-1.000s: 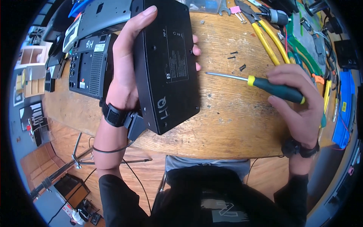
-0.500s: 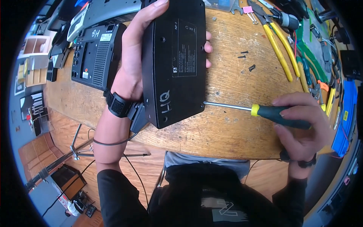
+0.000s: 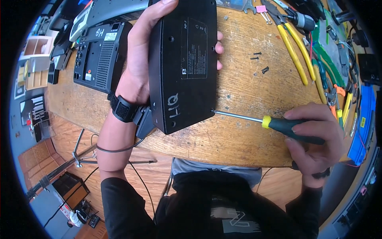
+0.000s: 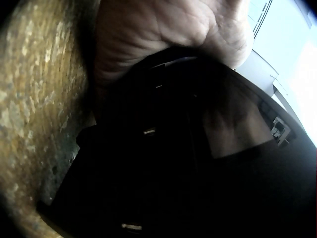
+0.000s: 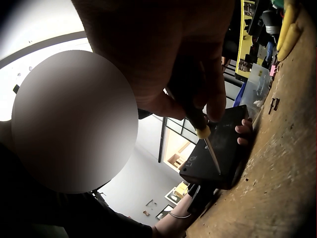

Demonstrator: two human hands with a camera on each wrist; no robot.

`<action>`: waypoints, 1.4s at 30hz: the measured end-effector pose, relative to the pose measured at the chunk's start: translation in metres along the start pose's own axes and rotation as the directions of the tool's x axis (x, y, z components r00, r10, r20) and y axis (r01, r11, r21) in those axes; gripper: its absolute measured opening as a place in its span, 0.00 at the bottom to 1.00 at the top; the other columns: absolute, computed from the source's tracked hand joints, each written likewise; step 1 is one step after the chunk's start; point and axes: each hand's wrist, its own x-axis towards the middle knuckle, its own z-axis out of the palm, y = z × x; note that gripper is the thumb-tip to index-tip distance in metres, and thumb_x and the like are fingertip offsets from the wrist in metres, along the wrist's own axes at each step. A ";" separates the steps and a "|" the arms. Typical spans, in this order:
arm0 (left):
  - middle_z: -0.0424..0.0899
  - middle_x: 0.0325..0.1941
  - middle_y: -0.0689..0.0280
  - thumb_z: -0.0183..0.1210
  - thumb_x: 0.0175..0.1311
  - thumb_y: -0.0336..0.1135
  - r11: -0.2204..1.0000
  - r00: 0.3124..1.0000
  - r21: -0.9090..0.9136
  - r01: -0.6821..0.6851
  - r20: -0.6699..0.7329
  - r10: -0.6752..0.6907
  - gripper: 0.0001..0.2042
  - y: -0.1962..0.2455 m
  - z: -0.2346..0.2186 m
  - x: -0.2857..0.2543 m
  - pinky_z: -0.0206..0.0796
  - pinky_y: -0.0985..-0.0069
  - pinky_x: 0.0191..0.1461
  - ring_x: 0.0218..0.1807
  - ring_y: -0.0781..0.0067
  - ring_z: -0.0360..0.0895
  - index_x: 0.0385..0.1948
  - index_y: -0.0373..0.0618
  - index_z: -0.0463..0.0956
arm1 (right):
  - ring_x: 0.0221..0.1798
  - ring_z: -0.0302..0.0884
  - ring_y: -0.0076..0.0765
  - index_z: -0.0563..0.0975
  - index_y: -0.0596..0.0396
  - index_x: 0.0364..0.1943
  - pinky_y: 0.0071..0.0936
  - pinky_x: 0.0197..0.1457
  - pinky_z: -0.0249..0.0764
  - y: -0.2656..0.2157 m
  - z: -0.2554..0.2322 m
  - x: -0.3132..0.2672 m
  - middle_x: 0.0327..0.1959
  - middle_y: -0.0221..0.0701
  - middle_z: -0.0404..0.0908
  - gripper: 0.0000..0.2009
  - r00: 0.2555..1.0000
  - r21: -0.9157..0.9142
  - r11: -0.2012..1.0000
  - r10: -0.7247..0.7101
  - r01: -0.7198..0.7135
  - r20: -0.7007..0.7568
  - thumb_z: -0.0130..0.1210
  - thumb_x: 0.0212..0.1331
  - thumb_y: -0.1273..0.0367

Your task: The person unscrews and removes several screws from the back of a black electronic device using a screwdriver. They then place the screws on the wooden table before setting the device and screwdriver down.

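Observation:
My left hand [image 3: 137,59] grips a black box-shaped device [image 3: 191,93] marked HQ, thumb along one long side and fingertips showing past the other. The device is tilted, its labelled face up towards me. In my right hand [image 3: 316,137] is a screwdriver [image 3: 292,128] with a dark green handle and yellow collar, pinched between thumb and fingers. Its tip meets the device's near right corner, at a screw hole. The right wrist view shows the shaft [image 5: 213,156] pointing onto the device's face. The left wrist view is mostly dark, with the palm [image 4: 173,29] against the device.
Several small black screws [image 3: 265,70] lie on the wooden table [image 3: 238,147]. A second black device [image 3: 97,59] stands to the left. Yellow-handled pliers [image 3: 292,53], a pink binder clip [image 3: 261,10] and more tools crowd the right side, beside a blue tray [image 3: 360,123].
The screwdriver has moved down and left, from beside the device to its near right corner, and stays there. The device has shifted slightly right in view and turned a little.

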 end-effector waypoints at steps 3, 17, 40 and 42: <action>0.82 0.51 0.44 0.53 0.67 0.62 1.000 1.000 0.026 -0.008 -0.019 0.009 0.37 0.001 0.001 -0.001 0.78 0.48 0.57 0.50 0.46 0.82 0.64 0.35 0.71 | 0.41 0.88 0.45 0.79 0.60 0.44 0.31 0.43 0.83 0.000 0.001 0.001 0.43 0.52 0.86 0.17 1.000 0.002 1.000 -0.004 0.004 -0.001 0.71 0.49 0.81; 0.83 0.50 0.45 0.53 0.67 0.62 0.999 1.000 0.041 -0.016 -0.002 0.016 0.36 0.000 0.001 0.000 0.78 0.48 0.57 0.50 0.47 0.82 0.64 0.36 0.71 | 0.41 0.88 0.44 0.79 0.59 0.44 0.31 0.42 0.83 0.002 0.004 -0.002 0.43 0.51 0.86 0.17 0.999 -0.008 1.000 0.006 -0.006 -0.035 0.72 0.50 0.80; 0.83 0.50 0.44 0.54 0.67 0.59 1.000 1.000 0.022 0.004 -0.004 -0.004 0.35 0.001 0.002 -0.002 0.78 0.48 0.58 0.51 0.47 0.82 0.62 0.33 0.72 | 0.44 0.86 0.43 0.84 0.51 0.39 0.27 0.42 0.81 -0.001 0.008 -0.012 0.46 0.44 0.85 0.12 0.997 0.019 0.997 0.078 -0.078 -0.001 0.75 0.51 0.72; 0.83 0.50 0.44 0.53 0.68 0.59 0.997 1.000 0.081 -0.019 0.008 0.018 0.34 0.001 0.003 -0.002 0.78 0.49 0.58 0.50 0.47 0.83 0.62 0.33 0.72 | 0.43 0.86 0.43 0.84 0.52 0.38 0.27 0.41 0.80 -0.003 0.007 -0.011 0.47 0.45 0.85 0.13 0.985 -0.013 0.985 0.174 -0.174 -0.013 0.77 0.50 0.71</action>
